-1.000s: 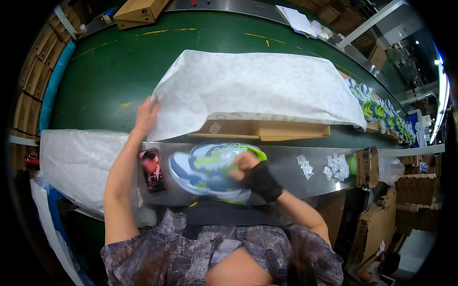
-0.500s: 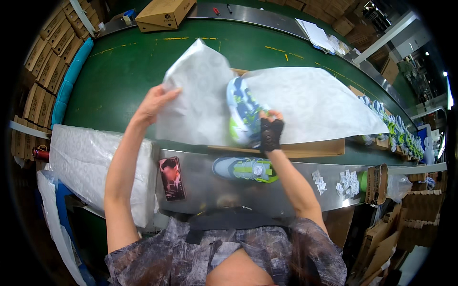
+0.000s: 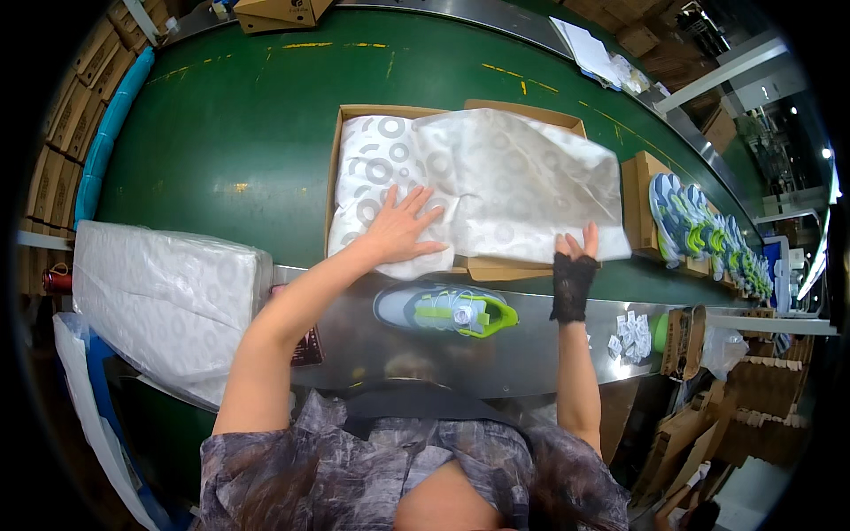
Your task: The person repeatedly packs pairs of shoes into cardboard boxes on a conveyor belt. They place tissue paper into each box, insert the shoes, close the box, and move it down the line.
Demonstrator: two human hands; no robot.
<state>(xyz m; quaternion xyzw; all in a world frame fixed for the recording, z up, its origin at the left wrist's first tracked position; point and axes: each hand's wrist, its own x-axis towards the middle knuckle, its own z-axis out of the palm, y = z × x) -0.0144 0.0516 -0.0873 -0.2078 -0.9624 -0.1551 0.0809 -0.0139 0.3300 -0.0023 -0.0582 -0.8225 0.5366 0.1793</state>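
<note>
A patterned white sheet of wrapping paper [image 3: 522, 177] spreads over an open cardboard shoe box [image 3: 398, 111]. My left hand [image 3: 403, 232] lies on the paper's left part with its fingers spread. My right hand [image 3: 576, 270], in a black fingerless glove, is at the paper's lower right edge, fingers stretched out; nothing shows in its grasp. Whatever lies under the paper is hidden. A light blue, grey and lime-green sneaker [image 3: 434, 310] rests on its sole on the metal ledge in front of the box, between my forearms.
A plastic-wrapped paper stack [image 3: 168, 305] sits at the left; my left arm partly covers a phone [image 3: 308, 348]. Small white packets [image 3: 631, 336] lie on the ledge at the right. Beyond the box, several sneakers [image 3: 677, 217] stand in a row on the green conveyor belt [image 3: 221, 142].
My right hand has let go of a blue sneaker, which is out of sight. The raised paper now lies down over the box, and my left hand has moved right onto it.
</note>
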